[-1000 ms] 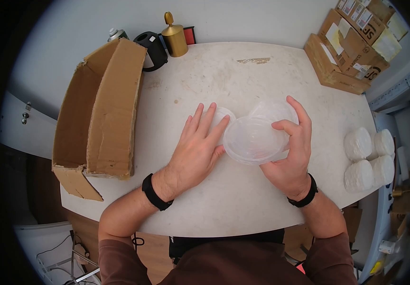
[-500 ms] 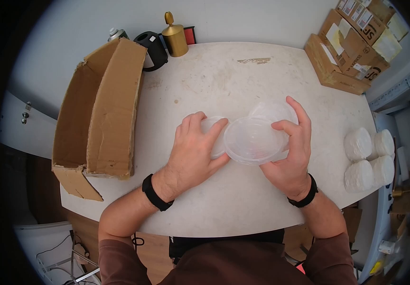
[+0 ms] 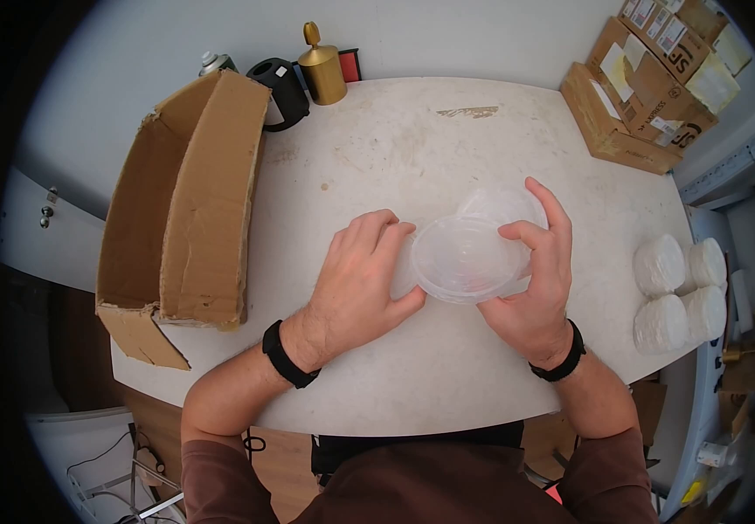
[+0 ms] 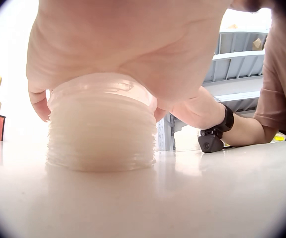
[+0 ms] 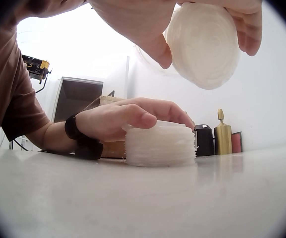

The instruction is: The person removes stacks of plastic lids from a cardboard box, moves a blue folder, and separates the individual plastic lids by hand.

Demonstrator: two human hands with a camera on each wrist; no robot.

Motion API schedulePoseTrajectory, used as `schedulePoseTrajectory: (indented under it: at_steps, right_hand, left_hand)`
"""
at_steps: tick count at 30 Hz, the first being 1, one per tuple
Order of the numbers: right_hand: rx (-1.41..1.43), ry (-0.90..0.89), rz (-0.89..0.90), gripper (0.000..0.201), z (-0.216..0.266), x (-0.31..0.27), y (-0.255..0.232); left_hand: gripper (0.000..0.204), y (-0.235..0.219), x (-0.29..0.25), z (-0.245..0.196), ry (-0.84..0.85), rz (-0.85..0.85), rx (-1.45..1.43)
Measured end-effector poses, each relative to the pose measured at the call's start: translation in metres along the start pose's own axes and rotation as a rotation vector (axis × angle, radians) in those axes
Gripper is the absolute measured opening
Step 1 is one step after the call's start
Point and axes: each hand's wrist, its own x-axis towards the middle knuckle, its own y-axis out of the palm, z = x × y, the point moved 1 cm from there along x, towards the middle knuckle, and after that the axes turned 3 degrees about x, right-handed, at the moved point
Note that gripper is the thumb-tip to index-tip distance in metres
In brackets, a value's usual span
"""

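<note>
On the white table stands a stack of round translucent plastic lids (image 4: 100, 131), ragged-edged from the side. My left hand (image 3: 351, 284) arches over it, thumb on the near side and fingers bent down the far side, gripping its top. In the right wrist view the left thumb lies at the stack's upper rim. My right hand (image 3: 539, 284) holds translucent plastic lids (image 3: 460, 258) above the table, fanned apart, with one lid (image 3: 504, 205) showing farther back. The front held lid overlaps the stack in the head view. From the right wrist, the held lids (image 5: 205, 47) hang tilted in the air.
A cardboard box (image 3: 207, 201), its top open, stands at the left. Behind it are a black container (image 3: 278, 96) and a gold canister (image 3: 325, 77). Several white wrapped stacks (image 3: 660, 262) stand at the right edge. Shipping boxes (image 3: 648, 96) fill the back right corner.
The left hand's fingers were spread flat over the stack; they have drawn back and curled round its top. The right hand and its lids have barely moved.
</note>
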Motion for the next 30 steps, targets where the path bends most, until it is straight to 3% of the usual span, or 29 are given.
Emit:
schedulePoseTrajectory:
  at_steps: [8,13,30]
  right_hand:
    - [0.008,0.004,0.005,0.062,0.0003,0.0003,0.0000]
    - [0.002,0.000,0.004,0.062,0.0005,0.0006,-0.0001]
    - [0.008,0.004,0.004,0.064,0.0016,0.0007,-0.0006]
  left_hand:
    - [0.066,0.0040,-0.0017,0.0026,0.015,-0.029,0.005]
    - [0.064,0.0061,-0.0018,0.0033,0.120,0.026,0.128]
    - [0.063,-0.0005,-0.0022,-0.0007,0.114,0.043,0.127]
